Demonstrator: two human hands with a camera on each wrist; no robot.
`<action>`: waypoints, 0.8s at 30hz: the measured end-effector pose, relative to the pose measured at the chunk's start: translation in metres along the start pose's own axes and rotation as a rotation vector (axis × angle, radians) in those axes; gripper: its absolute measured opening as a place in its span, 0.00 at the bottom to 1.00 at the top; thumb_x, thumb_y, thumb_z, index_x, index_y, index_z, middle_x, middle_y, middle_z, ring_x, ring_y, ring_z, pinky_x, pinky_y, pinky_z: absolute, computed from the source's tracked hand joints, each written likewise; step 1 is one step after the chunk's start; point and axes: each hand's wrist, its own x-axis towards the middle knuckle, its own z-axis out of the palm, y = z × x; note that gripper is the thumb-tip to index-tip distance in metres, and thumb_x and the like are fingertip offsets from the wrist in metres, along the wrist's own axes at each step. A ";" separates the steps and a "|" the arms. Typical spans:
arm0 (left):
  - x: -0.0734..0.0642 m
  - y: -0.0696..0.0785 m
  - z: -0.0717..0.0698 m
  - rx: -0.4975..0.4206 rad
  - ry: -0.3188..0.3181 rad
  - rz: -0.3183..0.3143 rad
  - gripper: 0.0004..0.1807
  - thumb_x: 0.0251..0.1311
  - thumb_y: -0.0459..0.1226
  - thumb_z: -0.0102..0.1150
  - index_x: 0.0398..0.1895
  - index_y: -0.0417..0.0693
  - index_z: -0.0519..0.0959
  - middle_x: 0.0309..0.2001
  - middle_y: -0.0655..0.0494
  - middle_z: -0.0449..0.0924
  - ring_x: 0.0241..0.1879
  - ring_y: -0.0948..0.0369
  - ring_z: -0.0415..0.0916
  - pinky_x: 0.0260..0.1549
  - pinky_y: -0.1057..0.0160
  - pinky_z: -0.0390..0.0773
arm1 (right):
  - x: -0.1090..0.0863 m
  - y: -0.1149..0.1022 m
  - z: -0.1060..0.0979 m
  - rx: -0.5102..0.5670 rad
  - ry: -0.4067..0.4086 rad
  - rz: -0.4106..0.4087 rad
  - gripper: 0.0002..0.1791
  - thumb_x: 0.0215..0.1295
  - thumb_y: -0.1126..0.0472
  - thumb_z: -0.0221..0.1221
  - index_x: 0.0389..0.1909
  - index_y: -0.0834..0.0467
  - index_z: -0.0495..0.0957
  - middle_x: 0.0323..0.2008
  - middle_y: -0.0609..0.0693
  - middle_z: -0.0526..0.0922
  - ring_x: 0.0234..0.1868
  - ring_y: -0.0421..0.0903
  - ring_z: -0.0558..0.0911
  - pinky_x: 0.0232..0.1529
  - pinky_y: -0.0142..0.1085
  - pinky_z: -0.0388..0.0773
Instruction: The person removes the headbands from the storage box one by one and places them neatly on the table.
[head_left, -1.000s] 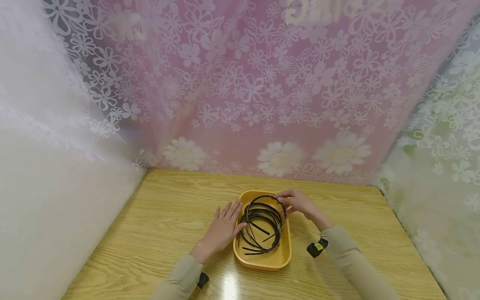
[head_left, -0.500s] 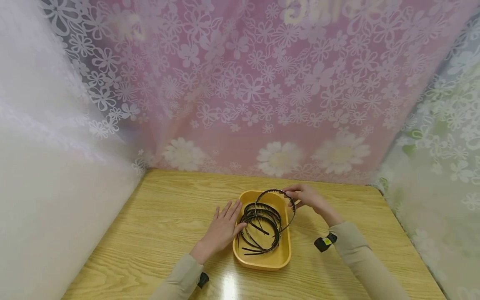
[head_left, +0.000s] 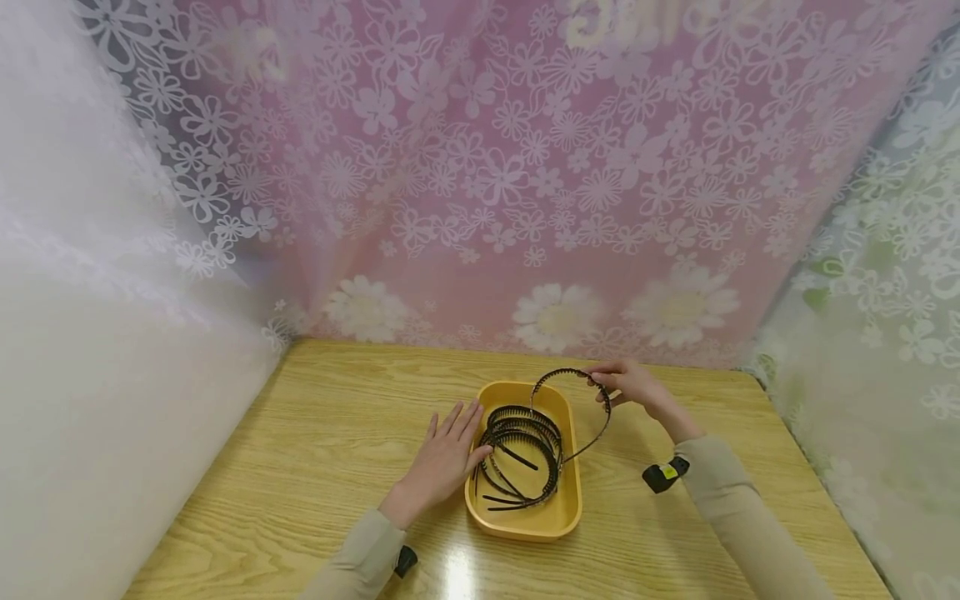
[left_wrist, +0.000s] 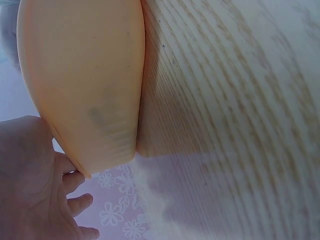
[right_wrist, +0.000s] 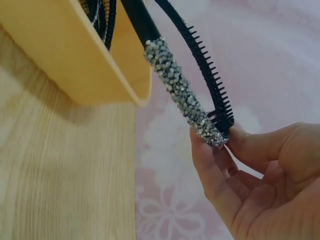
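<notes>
Head view: your right hand (head_left: 632, 389) pinches a black, toothed, grey-glittered headband (right_wrist: 174, 85) across the rounded yellow plastic tray's (head_left: 525, 534) right rim, left hand (head_left: 441, 457) straight-fingered on the left, so yanking could snag that low tip.

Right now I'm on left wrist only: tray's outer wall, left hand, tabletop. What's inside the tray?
Observer: Head view shows several black headbands in the tray.
Operator: Right hand busy?
Observer: Yes, the right hand pinches another headband.
Operator: Plain one?
Observer: No, right wrist view shows silvery studs along part of it.
</notes>
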 end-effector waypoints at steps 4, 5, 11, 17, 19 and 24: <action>0.000 0.000 0.000 0.001 0.007 0.003 0.37 0.79 0.54 0.38 0.81 0.42 0.53 0.81 0.47 0.49 0.79 0.45 0.46 0.74 0.35 0.49 | -0.002 0.004 -0.012 -0.008 0.014 0.021 0.23 0.81 0.65 0.47 0.67 0.77 0.67 0.50 0.67 0.81 0.35 0.43 0.85 0.41 0.45 0.86; 0.000 0.000 0.000 0.001 0.009 0.003 0.37 0.79 0.54 0.38 0.81 0.42 0.53 0.81 0.47 0.49 0.79 0.45 0.46 0.74 0.35 0.49 | -0.002 0.005 -0.015 -0.004 0.021 0.030 0.23 0.81 0.65 0.47 0.67 0.77 0.67 0.50 0.66 0.82 0.35 0.42 0.85 0.42 0.45 0.86; -0.001 -0.001 0.000 0.004 0.016 0.003 0.37 0.79 0.54 0.38 0.81 0.42 0.53 0.81 0.47 0.49 0.79 0.45 0.46 0.73 0.35 0.50 | -0.001 0.017 -0.032 -0.028 0.052 0.057 0.24 0.81 0.64 0.46 0.67 0.78 0.66 0.53 0.69 0.80 0.36 0.41 0.84 0.43 0.45 0.86; -0.001 0.000 -0.002 -0.003 0.000 -0.003 0.37 0.80 0.54 0.38 0.81 0.42 0.52 0.81 0.48 0.48 0.79 0.45 0.45 0.74 0.36 0.49 | 0.001 0.034 -0.045 -0.051 0.083 0.071 0.24 0.82 0.64 0.46 0.68 0.78 0.64 0.57 0.73 0.77 0.36 0.40 0.84 0.46 0.50 0.85; -0.001 0.000 -0.002 -0.004 -0.006 -0.005 0.37 0.80 0.54 0.38 0.81 0.42 0.51 0.81 0.48 0.48 0.80 0.46 0.44 0.74 0.36 0.49 | 0.001 0.039 -0.048 -0.048 0.087 0.071 0.24 0.82 0.64 0.45 0.69 0.78 0.64 0.57 0.73 0.77 0.36 0.41 0.84 0.46 0.51 0.85; -0.001 0.000 -0.001 0.002 -0.001 -0.002 0.37 0.80 0.54 0.38 0.81 0.42 0.52 0.81 0.48 0.48 0.79 0.45 0.46 0.74 0.36 0.50 | 0.002 0.052 -0.053 -0.036 0.095 0.065 0.23 0.81 0.66 0.44 0.69 0.78 0.63 0.50 0.64 0.80 0.35 0.41 0.84 0.47 0.54 0.84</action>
